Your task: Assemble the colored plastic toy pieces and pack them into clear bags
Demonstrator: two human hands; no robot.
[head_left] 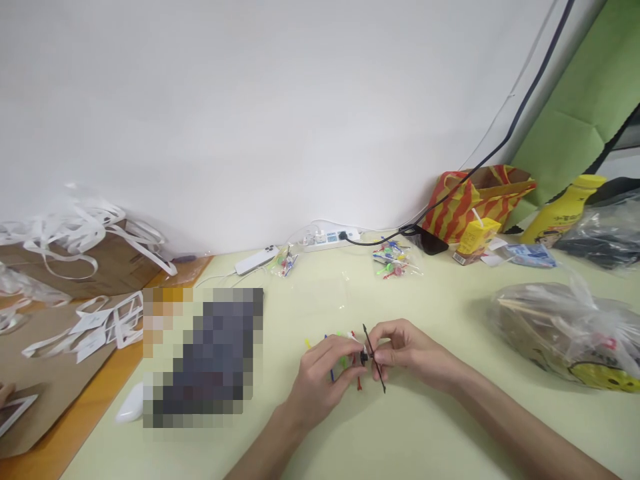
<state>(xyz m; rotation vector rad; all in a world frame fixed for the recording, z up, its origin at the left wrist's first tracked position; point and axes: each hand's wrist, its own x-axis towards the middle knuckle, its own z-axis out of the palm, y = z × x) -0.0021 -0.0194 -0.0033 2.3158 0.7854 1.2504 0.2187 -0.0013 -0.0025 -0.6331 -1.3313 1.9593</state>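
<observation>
My left hand (324, 373) pinches a small black plastic piece (364, 357) between thumb and fingers. Close against it, my right hand (407, 353) grips a thin black rod (381, 379) with flared ends, which stands slanted between the hands. The rod and the small piece meet or nearly meet; I cannot tell whether they are joined. Behind and under my left hand lie several small coloured plastic pieces, among them a yellow one (307, 343), a blue one (332, 375) and a red one (359, 384). My fingers partly hide them.
Clear bags of coloured pieces (396, 257) lie by the power strip (330, 238) at the wall. A blurred dark object (215, 360) is left; a plastic-wrapped bundle (565, 333), drink carton (476, 241) and yellow bottle (563, 213) are right. Another person's hand (6, 393) shows at far left.
</observation>
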